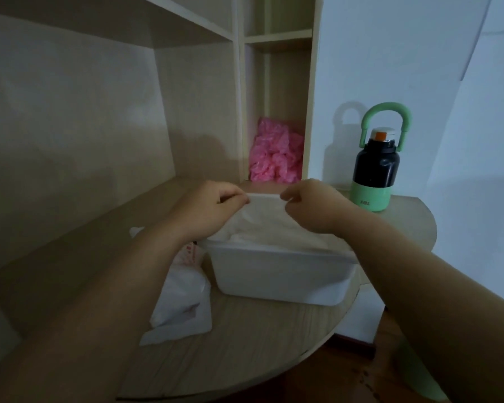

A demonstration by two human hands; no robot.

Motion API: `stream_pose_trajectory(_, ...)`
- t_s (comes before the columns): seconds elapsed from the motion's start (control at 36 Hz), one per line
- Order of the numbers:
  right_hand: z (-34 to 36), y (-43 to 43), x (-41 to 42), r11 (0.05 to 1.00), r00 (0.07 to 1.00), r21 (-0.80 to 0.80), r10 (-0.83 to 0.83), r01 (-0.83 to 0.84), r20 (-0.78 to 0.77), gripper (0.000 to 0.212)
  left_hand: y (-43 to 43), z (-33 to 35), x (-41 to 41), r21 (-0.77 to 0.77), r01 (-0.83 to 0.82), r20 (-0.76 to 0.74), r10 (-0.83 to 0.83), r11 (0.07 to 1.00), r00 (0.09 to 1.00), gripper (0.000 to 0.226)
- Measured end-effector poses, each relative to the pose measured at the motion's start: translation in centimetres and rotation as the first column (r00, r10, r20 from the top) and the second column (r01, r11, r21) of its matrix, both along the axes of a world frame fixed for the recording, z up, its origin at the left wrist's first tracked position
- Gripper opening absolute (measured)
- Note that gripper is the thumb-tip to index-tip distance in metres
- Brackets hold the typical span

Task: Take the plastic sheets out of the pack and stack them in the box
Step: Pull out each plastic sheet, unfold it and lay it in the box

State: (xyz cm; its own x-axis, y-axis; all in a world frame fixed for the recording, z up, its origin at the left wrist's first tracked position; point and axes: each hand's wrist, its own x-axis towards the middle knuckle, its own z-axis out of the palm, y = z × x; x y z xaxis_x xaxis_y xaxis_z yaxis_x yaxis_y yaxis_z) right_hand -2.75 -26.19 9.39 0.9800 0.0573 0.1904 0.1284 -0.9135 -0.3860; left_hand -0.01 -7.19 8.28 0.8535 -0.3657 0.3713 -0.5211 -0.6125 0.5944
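A white rectangular box stands on the wooden desk in the middle of the view. Over it I hold a thin white plastic sheet stretched by its top edge. My left hand pinches the sheet's left corner and my right hand pinches its right corner. The sheet hangs down into the box, where more white plastic lies bunched. Left of the box lies the white pack, crumpled, with some red print, partly hidden by my left forearm.
A black and green bottle with a green handle stands at the back right of the desk. Pink crumpled plastic fills a shelf cubby behind the box. The desk's rounded edge runs close on the right.
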Motion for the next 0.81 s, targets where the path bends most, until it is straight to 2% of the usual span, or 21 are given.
stream_pose_trajectory(0.17,-0.4,4.9,-2.4,0.985,0.969,0.138,0.067,-0.102,0.237,0.033,3.2,-1.7,-2.1,-0.126,-0.101,0.094,0.113,0.987,0.989,0.015)
stream_pose_trajectory(0.25,-1.4,7.8,-3.6,0.973,0.943,0.165,0.105,-0.164,0.316,0.031,5.4,-3.2,-3.4,-0.206,-0.154,0.114,0.180,0.966,0.977,0.022)
stream_pose_trajectory(0.33,-3.2,10.3,-4.5,0.954,0.918,0.190,0.150,-0.233,0.368,0.027,7.5,-5.3,-5.0,-0.209,-0.212,0.118,0.240,0.955,0.963,0.020)
stream_pose_trajectory(0.42,-6.3,12.3,-4.8,0.933,0.925,0.218,0.208,-0.285,0.319,0.026,8.9,-8.0,-6.4,-0.124,-0.231,0.063,0.240,0.965,0.969,0.013)
stream_pose_trajectory(0.53,-11.0,13.5,-4.1,0.939,0.972,0.259,0.205,-0.228,0.112,0.032,9.6,-11.4,-6.9,0.123,-0.236,0.059,0.231,0.964,0.971,0.004)
stream_pose_trajectory(0.58,-12.7,13.5,-3.7,0.942,0.979,0.269,0.200,-0.198,0.020,0.038,9.8,-12.8,-6.6,0.194,-0.274,0.093,0.261,0.942,0.961,0.025)
stream_pose_trajectory(0.64,-14.0,13.5,-3.5,0.943,0.975,0.253,0.221,-0.216,0.011,0.041,9.8,-13.7,-6.2,0.169,-0.308,0.150,0.284,0.936,0.947,0.031)
stream_pose_trajectory(0.72,-14.8,13.5,-3.2,0.943,0.973,0.241,0.224,-0.230,0.051,0.042,9.7,-14.6,-5.7,0.186,-0.319,0.223,0.276,0.929,0.935,0.025)
stream_pose_trajectory(0.81,-15.2,13.6,-2.8,0.940,0.972,0.249,0.228,-0.233,0.051,0.044,9.8,-15.9,-5.0,0.233,-0.352,0.289,0.281,0.907,0.915,0.039)
